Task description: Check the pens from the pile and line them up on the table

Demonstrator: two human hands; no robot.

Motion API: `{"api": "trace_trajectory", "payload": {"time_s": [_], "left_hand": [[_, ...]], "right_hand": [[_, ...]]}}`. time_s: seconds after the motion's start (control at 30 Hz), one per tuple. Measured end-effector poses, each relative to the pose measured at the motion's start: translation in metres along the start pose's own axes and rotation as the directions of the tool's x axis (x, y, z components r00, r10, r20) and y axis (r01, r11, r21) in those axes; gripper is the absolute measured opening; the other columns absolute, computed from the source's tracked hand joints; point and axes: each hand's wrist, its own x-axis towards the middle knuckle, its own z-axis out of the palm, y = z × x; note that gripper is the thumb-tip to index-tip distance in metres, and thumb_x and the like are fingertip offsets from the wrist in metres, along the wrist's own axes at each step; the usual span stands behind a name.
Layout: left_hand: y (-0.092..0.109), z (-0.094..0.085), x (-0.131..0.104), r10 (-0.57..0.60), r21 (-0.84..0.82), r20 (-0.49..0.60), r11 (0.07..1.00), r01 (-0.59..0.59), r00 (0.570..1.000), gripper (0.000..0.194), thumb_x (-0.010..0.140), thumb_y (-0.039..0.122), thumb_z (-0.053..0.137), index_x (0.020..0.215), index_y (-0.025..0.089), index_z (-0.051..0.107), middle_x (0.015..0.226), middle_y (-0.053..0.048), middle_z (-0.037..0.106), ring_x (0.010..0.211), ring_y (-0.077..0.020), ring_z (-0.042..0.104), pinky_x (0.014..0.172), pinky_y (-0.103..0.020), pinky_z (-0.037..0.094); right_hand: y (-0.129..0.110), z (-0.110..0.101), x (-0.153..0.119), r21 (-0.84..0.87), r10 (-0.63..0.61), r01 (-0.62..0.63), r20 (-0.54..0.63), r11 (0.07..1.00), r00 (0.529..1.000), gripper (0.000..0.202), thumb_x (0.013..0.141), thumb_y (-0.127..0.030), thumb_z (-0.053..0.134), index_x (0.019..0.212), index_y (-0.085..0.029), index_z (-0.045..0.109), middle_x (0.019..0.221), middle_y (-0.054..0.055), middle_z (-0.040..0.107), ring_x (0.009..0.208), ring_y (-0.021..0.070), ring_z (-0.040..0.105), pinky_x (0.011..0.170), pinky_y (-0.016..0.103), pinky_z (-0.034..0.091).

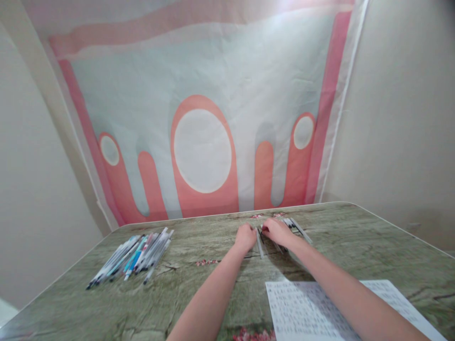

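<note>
**Fingering a short row of pens (pixel 260 245) at the desk's (pixel 88 315) far side**

The person's left hand (pixel 246 237) curls at the top of one pen and the right hand (pixel 277 232) bends over others; whether either grips one, the view cannot tell. Only this smaller share looks spread out, side by side. The larger heap of pens (pixel 135 255) lies overlapping at the left. Written paper (pixel 298 308) lies beneath the right forearm.

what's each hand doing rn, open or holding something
Left hand: fingers at one pen, grip unclear.
Right hand: fingers bent near other pens, grip unclear.
</note>
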Motion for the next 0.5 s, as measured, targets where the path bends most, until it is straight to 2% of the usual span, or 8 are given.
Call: {"api": "trace_trajectory", "payload": {"time_s": [0.2,0.37,0.5], "left_hand": [[-0.011,-0.001,-0.020,0.168,-0.028,0.017,0.985,-0.168,0.986,0.017,0.069,0.017,0.050,0.084,0.017,0.058,0.070,-0.005,0.059,0.066,-0.0161,0.053,0.069,-0.027,0.038],[-0.011,-0.001,-0.030,0.243,-0.036,0.018,0.970,-0.242,0.970,0.019,0.070,0.016,0.048,0.087,0.017,0.057,0.078,-0.007,0.057,0.072,-0.0161,0.052,0.073,-0.028,0.037],[-0.010,-0.001,-0.035,0.276,-0.008,0.008,0.961,-0.276,0.961,0.021,0.071,0.019,0.048,0.091,0.017,0.056,0.086,-0.008,0.056,0.077,-0.0166,0.051,0.075,-0.029,0.037]], "right_hand": [[0.001,0.004,-0.001,-0.004,0.017,-0.017,-0.001,1.000,1.000,0.018,0.074,-0.028,0.051,0.079,-0.019,0.066,0.084,0.007,0.065,0.086,0.0180,0.056,0.070,0.024,0.036],[0.004,0.006,0.000,-0.009,0.047,-0.047,0.016,0.999,0.999,0.019,0.073,-0.028,0.049,0.070,-0.018,0.065,0.077,0.006,0.065,0.077,0.0170,0.058,0.061,0.023,0.034],[0.005,0.008,0.001,-0.027,0.073,-0.073,-0.018,0.997,0.997,0.018,0.072,-0.026,0.048,0.069,-0.018,0.064,0.075,0.006,0.065,0.074,0.0163,0.057,0.058,0.022,0.032]]}}
